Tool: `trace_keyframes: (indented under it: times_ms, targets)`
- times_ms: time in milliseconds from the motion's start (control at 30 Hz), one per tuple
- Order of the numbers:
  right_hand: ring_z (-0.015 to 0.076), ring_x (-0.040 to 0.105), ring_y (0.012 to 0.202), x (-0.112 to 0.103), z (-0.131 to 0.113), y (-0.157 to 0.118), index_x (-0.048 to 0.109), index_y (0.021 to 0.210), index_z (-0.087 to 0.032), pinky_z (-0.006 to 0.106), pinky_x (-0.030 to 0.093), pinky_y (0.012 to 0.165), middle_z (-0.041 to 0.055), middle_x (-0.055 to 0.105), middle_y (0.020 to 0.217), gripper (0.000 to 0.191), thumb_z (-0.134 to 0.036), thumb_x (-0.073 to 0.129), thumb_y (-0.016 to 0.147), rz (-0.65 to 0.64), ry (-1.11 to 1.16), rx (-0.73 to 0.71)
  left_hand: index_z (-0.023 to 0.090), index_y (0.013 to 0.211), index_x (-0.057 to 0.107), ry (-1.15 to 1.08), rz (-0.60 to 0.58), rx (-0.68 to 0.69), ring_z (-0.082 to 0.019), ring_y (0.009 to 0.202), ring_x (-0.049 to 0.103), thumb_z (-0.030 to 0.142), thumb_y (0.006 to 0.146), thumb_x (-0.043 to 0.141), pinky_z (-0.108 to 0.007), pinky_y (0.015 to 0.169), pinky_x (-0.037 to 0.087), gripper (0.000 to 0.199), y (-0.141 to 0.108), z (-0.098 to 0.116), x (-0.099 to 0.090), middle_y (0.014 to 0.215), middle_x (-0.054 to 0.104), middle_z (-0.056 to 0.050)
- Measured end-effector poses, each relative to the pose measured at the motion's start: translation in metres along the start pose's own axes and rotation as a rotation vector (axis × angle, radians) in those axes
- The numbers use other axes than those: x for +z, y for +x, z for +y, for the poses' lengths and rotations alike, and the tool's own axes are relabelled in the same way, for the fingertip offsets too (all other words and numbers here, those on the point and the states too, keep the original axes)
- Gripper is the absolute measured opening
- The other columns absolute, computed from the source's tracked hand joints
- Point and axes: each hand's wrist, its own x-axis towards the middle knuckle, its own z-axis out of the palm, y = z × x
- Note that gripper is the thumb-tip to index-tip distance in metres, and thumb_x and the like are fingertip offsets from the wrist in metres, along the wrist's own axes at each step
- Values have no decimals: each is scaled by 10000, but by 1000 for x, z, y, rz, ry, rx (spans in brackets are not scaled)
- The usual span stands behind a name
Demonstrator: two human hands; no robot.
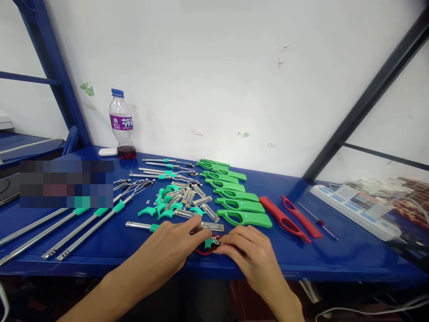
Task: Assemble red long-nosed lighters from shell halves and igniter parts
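My left hand [177, 239] is closed over a red lighter casing half [204, 252] at the table's front edge. A metal lighter tube [138, 225] with a green sleeve sticks out leftward from under that hand. In the casing, between my hands, sits a green trigger [208, 243] with thin white wires [216, 241] beside it. My right hand [250, 250] pinches at those wires, its thumb and fingers close together at the casing's right part. Fingers cover most of the casing. Just beyond are clear fuel tanks [210, 213] and loose green triggers [165, 213].
Green casing halves [246, 218] form a column behind my right hand. Two red casing halves [284, 219] and a screwdriver [315, 216] lie rightward, near a power strip [355, 212]. Wired metal tubes [90, 232] lie left. A drink bottle [122, 125] stands by the wall.
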Motion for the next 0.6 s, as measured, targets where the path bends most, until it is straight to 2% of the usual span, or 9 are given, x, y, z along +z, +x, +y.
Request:
trace_keyframes:
  times_ms: [167, 333, 600]
  targets:
    - [157, 686, 758, 0, 0, 0, 749, 963, -249, 308, 462, 703, -26, 769, 880, 136, -316, 679, 1059, 19, 56, 71, 307, 1229, 520, 7, -4, -10, -189, 630, 609, -78, 867, 460, -336, 517, 232, 531, 1, 2, 0, 1127, 627, -22]
    - [158, 688, 773, 0, 1, -2, 750, 988, -250, 310, 464, 724, -26, 777, 901, 81, -269, 697, 1046, 3, 50, 47, 314, 1251, 514, 3, 8, -18, -195, 638, 633, -77, 879, 445, -326, 515, 268, 544, 3, 2, -1, 1149, 641, -31]
    - [158, 666, 740, -3, 2, -2, 805, 933, -253, 311, 453, 692, -13, 769, 857, 233, -416, 681, 1045, -27, 86, 103, 311, 1255, 541, 37, 8, -13, -183, 673, 657, -71, 863, 459, -304, 515, 312, 553, 2, 1, 2, 1202, 651, -46]
